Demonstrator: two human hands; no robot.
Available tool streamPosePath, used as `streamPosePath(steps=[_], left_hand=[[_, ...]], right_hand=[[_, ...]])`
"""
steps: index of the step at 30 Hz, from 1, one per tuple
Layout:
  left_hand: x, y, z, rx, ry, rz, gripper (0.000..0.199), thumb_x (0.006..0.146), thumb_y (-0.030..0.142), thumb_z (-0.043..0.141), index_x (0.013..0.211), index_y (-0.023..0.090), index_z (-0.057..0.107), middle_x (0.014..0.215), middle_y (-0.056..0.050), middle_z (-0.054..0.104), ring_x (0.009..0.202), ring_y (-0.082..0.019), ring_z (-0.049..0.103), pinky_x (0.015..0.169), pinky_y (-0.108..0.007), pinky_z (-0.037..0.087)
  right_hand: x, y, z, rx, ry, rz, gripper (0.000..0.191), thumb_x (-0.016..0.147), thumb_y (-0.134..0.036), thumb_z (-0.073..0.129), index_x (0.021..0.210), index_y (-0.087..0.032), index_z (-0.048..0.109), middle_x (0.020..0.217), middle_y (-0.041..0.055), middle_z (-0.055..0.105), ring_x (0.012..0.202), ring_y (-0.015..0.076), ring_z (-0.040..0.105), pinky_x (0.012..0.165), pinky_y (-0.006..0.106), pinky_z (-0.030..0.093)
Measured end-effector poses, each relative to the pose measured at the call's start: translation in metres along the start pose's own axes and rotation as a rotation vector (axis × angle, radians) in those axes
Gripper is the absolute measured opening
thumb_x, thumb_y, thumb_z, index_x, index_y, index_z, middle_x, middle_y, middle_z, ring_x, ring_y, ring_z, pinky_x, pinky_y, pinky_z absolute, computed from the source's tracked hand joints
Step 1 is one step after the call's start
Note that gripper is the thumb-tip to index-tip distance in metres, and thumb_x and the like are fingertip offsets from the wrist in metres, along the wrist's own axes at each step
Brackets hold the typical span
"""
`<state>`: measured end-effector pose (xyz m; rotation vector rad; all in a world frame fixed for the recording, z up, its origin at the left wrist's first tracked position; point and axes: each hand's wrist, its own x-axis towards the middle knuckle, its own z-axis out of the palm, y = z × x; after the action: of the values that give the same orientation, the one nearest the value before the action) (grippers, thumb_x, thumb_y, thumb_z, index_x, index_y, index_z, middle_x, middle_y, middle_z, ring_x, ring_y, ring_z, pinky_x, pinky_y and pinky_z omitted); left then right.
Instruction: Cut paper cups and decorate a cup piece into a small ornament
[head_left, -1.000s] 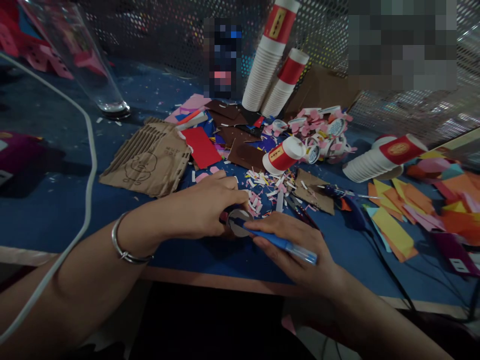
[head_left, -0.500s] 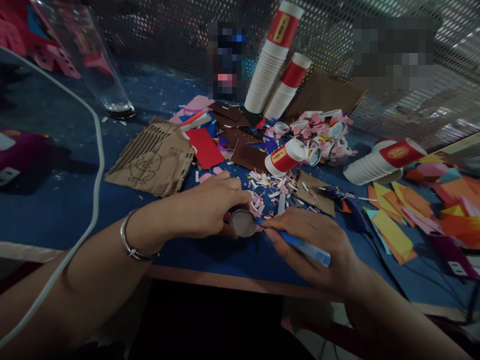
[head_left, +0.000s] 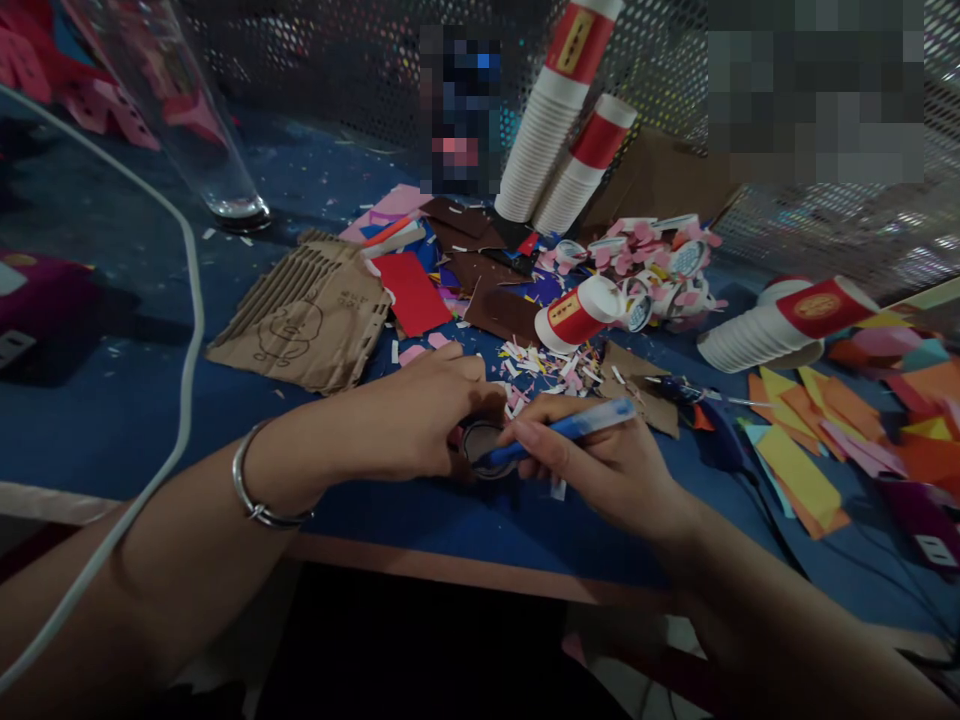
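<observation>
Under the curled fingers of my left hand [head_left: 420, 415] is a small round piece with a raised rim [head_left: 480, 436] and a dull flat face, like a cup's base. Its lower side is hidden. My right hand [head_left: 611, 470] grips a blue pen [head_left: 581, 425], slanted with its tip down at the lower left part of the round piece. Just beyond both hands lie paper scraps [head_left: 544, 365], white, pink and yellow. A red and white paper cup [head_left: 577, 315] lies tilted behind them.
Stacked paper cups [head_left: 544, 140] stand at the back. Cut pink and white paper pieces [head_left: 667, 260] are heaped to their right. Corrugated cardboard with a drawing [head_left: 300, 320], a glass vase [head_left: 240, 212] and a white cable [head_left: 193, 300] are left; glue gun [head_left: 712, 430] and coloured paper [head_left: 795, 480] right.
My right hand has turned the pen more upright and brought its tip from the round piece's right edge across to its lower left. My left hand has hardly moved.
</observation>
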<state>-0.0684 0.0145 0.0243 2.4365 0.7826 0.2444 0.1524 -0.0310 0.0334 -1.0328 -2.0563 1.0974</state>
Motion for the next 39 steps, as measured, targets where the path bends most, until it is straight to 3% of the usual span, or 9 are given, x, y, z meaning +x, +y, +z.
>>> streamPosePath(steps=[4,9,15,20,29,39], left_hand=[[0.001,0.000,0.000,-0.017,0.019,-0.012,0.017,0.082,0.031,0.079,0.092,0.019,0.071,0.091,-0.004,0.061,0.083,-0.023,0.053,0.075,-0.035,0.035],[0.001,-0.002,0.002,0.007,0.038,-0.003,0.020,0.081,0.030,0.080,0.094,0.020,0.069,0.092,-0.005,0.063,0.085,-0.023,0.057,0.076,-0.035,0.038],[0.001,-0.001,0.002,-0.004,0.000,-0.037,0.026,0.080,0.027,0.084,0.101,0.020,0.070,0.100,-0.005,0.068,0.095,-0.025,0.061,0.087,-0.037,0.041],[0.001,-0.001,0.001,0.007,-0.029,-0.049,0.024,0.080,0.026,0.086,0.093,0.020,0.067,0.099,-0.004,0.066,0.095,-0.025,0.058,0.089,-0.037,0.039],[-0.002,0.003,-0.002,-0.026,-0.056,-0.073,0.022,0.086,0.029,0.082,0.096,0.019,0.065,0.103,-0.005,0.064,0.096,-0.024,0.057,0.091,-0.038,0.038],[0.000,0.000,0.002,-0.037,0.004,-0.036,0.022,0.082,0.028,0.083,0.099,0.021,0.070,0.098,-0.004,0.069,0.091,-0.023,0.061,0.081,-0.034,0.042]], right_hand=[[0.002,0.011,0.002,-0.012,0.057,-0.074,0.027,0.107,-0.031,0.059,0.090,-0.016,0.073,0.075,0.0007,0.074,0.059,0.0090,0.066,0.054,0.020,0.051],[0.000,0.015,-0.004,-0.290,0.131,-0.293,0.014,0.103,-0.019,0.060,0.096,-0.018,0.073,0.090,0.0047,0.081,0.081,0.0156,0.077,0.075,0.027,0.060],[-0.010,0.009,-0.010,-0.452,0.128,-0.398,0.012,0.102,-0.016,0.061,0.101,-0.023,0.070,0.085,0.0018,0.079,0.076,0.0159,0.075,0.072,0.028,0.060],[-0.015,0.006,-0.010,-0.517,0.138,-0.446,0.010,0.100,-0.014,0.061,0.098,-0.021,0.067,0.080,0.0027,0.077,0.071,0.0161,0.071,0.067,0.029,0.057],[-0.013,0.001,-0.016,-0.352,0.081,-0.382,0.018,0.101,-0.012,0.055,0.088,-0.019,0.065,0.067,-0.0009,0.067,0.058,0.0116,0.063,0.058,0.025,0.051],[-0.012,0.010,-0.007,-0.121,0.099,-0.259,0.017,0.103,-0.018,0.059,0.091,-0.020,0.070,0.079,0.0005,0.076,0.064,0.0113,0.070,0.059,0.023,0.055]])
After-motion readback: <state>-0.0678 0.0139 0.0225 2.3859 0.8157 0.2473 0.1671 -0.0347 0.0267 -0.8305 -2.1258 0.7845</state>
